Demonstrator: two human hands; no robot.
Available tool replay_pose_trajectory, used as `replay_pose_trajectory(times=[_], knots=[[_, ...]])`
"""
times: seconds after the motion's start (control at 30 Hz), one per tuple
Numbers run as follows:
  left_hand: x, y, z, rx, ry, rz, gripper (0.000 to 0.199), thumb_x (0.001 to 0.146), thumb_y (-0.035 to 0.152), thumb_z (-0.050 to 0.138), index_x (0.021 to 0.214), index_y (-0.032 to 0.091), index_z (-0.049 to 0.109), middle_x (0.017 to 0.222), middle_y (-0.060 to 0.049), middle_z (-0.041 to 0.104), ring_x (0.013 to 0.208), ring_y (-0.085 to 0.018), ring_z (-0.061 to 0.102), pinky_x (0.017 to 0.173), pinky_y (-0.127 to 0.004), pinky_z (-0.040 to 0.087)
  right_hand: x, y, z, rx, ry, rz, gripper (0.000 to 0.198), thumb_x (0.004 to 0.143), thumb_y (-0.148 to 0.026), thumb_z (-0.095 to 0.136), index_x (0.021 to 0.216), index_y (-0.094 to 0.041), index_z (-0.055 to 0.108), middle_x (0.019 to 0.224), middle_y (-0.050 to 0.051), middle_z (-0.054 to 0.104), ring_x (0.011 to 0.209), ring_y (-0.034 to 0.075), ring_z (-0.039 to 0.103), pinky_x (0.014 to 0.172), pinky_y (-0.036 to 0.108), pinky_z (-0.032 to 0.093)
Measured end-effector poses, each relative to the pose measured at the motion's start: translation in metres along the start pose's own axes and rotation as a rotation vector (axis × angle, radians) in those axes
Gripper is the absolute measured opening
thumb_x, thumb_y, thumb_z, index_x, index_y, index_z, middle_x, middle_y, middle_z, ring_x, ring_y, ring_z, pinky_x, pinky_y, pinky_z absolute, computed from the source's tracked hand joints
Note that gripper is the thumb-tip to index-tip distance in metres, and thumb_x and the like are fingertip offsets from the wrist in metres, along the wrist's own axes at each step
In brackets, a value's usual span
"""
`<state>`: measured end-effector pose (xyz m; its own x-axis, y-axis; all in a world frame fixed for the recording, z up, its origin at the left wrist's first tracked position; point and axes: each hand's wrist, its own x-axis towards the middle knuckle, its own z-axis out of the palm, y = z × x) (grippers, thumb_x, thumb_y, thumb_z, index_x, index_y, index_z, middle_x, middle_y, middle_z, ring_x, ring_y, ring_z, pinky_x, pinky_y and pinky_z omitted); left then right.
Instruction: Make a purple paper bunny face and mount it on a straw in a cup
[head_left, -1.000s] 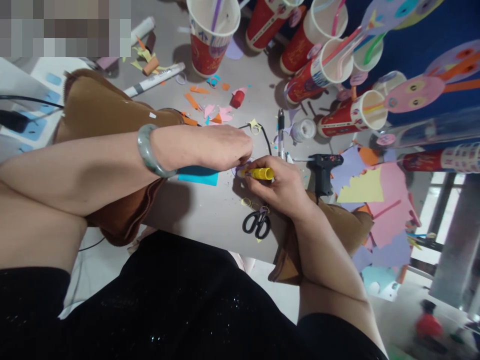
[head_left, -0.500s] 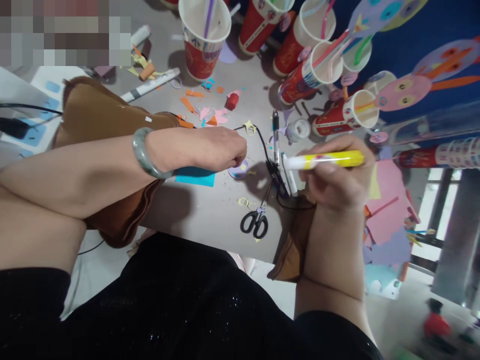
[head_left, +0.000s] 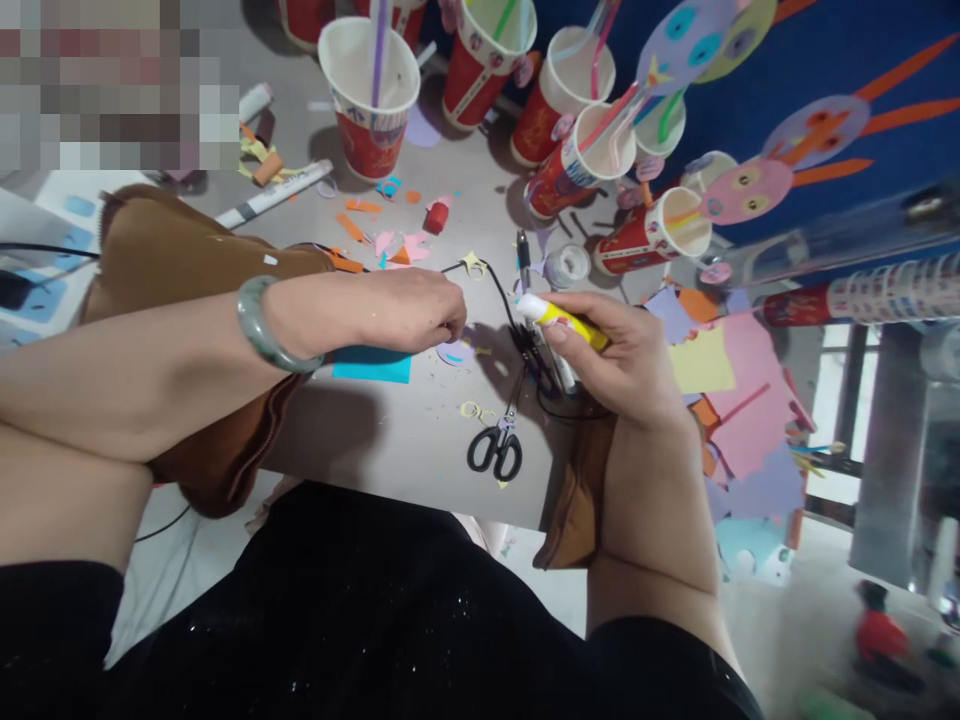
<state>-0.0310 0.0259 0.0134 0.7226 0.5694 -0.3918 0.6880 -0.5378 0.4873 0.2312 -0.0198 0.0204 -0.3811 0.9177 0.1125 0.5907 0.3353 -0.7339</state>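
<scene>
One yellow tube (head_left: 581, 328) is in the right hand (head_left: 630, 355), fingers closed around its barrel, white end uncovered. We judge it light, stiff and smooth enough to slip, best held by the barrel. The left hand (head_left: 412, 310) is curled at the edge of a purple paper disc (head_left: 452, 352) on the table (head_left: 420, 440); we cannot tell whether it pinches it. The disc looks thin and easily creased, so we'd hold its rim. Beyond, we see a small pot (head_left: 568, 266), contents unclear, then red paper cups (head_left: 371, 145) holding coloured straws (head_left: 380, 60).
</scene>
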Motion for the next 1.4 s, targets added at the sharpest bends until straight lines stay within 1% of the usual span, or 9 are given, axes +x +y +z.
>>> replay_pose_trajectory(times=[0.13, 0.3, 0.57, 0.8, 0.97, 1.07, 1.23, 1.33, 1.4], knots=[[-0.002, 0.002, -0.001, 0.022, 0.008, 0.015, 0.036, 0.093, 0.022, 0.052, 0.113, 0.024, 0.082, 0.102, -0.007, 0.080, 0.098, -0.023, 0.070, 0.088, -0.032, 0.046, -0.002, -0.014, 0.013, -0.052, -0.056, -0.071, 0.012, 0.089, -0.034, 0.075, 0.097, -0.025, 0.073, 0.078, 0.000, 0.074, 0.061, 0.015, 0.063, 0.059, 0.031, 0.051], [-0.001, -0.001, 0.001, 0.044, 0.007, 0.055, 0.037, 0.093, 0.022, 0.050, 0.112, 0.025, 0.082, 0.093, -0.005, 0.080, 0.096, -0.022, 0.070, 0.086, -0.031, 0.046, -0.001, -0.016, 0.035, -0.047, -0.117, -0.169, 0.006, 0.088, -0.029, 0.074, 0.090, -0.024, 0.071, 0.086, 0.001, 0.079, 0.071, 0.017, 0.071, 0.069, 0.031, 0.055], [-0.003, 0.005, -0.001, -0.004, -0.004, 0.013, 0.037, 0.092, 0.021, 0.052, 0.112, 0.025, 0.082, 0.081, -0.003, 0.076, 0.092, -0.023, 0.069, 0.087, -0.033, 0.044, 0.002, -0.011, 0.058, -0.172, -0.135, -0.115, 0.007, 0.087, -0.031, 0.066, 0.088, -0.024, 0.066, 0.085, 0.003, 0.079, 0.073, 0.019, 0.069, 0.070, 0.033, 0.051], [-0.007, 0.007, -0.005, 0.006, 0.002, 0.060, 0.035, 0.092, 0.016, 0.049, 0.103, 0.019, 0.082, 0.070, -0.004, 0.068, 0.078, -0.021, 0.062, 0.074, -0.033, 0.038, 0.004, -0.010, 0.065, -0.156, -0.179, -0.111, 0.007, 0.086, -0.029, 0.066, 0.089, -0.023, 0.068, 0.083, 0.003, 0.077, 0.073, 0.019, 0.069, 0.069, 0.031, 0.049], [-0.004, 0.002, -0.001, 0.026, 0.001, 0.070, 0.033, 0.092, 0.018, 0.051, 0.105, 0.023, 0.082, 0.073, -0.002, 0.071, 0.080, -0.020, 0.064, 0.075, -0.032, 0.039, 0.004, -0.017, 0.052, 0.047, -0.213, -0.076, 0.009, 0.087, -0.032, 0.072, 0.088, -0.023, 0.070, 0.077, -0.001, 0.075, 0.060, 0.012, 0.059, 0.060, 0.028, 0.045], [-0.004, 0.001, -0.001, 0.019, 0.010, 0.079, 0.036, 0.092, 0.018, 0.051, 0.111, 0.024, 0.081, 0.079, -0.003, 0.075, 0.090, -0.021, 0.067, 0.082, -0.032, 0.042, 0.004, -0.014, 0.038, 0.221, -0.151, 0.023, 0.016, 0.084, -0.038, 0.079, 0.088, -0.023, 0.073, 0.074, -0.001, 0.073, 0.057, 0.012, 0.056, 0.055, 0.028, 0.043], [-0.005, 0.002, -0.001, 0.047, 0.007, 0.063, 0.040, 0.091, 0.018, 0.049, 0.113, 0.023, 0.082, 0.093, -0.006, 0.080, 0.093, -0.023, 0.069, 0.081, -0.033, 0.045, 0.012, 0.009, 0.015, 0.703, 0.164, 0.033, 0.034, 0.068, -0.055, 0.088, 0.087, -0.032, 0.072, 0.069, -0.003, 0.069, 0.050, 0.014, 0.054, 0.045, 0.031, 0.040], [-0.003, 0.001, 0.001, 0.040, 0.009, 0.048, 0.042, 0.090, 0.018, 0.050, 0.117, 0.024, 0.081, 0.093, -0.006, 0.080, 0.097, -0.024, 0.070, 0.086, -0.034, 0.046, 0.018, 0.016, 0.002, 0.814, 0.315, 0.043, 0.036, 0.057, -0.049, 0.092, 0.082, -0.033, 0.071, 0.073, -0.004, 0.074, 0.056, 0.015, 0.061, 0.049, 0.032, 0.047], [-0.002, -0.001, 0.002, 0.037, 0.010, 0.051, 0.040, 0.091, 0.020, 0.050, 0.116, 0.024, 0.082, 0.096, -0.006, 0.080, 0.098, -0.024, 0.070, 0.088, -0.033, 0.047, 0.020, 0.018, -0.005, 0.797, 0.357, 0.038, 0.035, 0.057, -0.043, 0.091, 0.084, -0.029, 0.074, 0.077, -0.001, 0.078, 0.061, 0.017, 0.068, 0.054, 0.034, 0.054]])
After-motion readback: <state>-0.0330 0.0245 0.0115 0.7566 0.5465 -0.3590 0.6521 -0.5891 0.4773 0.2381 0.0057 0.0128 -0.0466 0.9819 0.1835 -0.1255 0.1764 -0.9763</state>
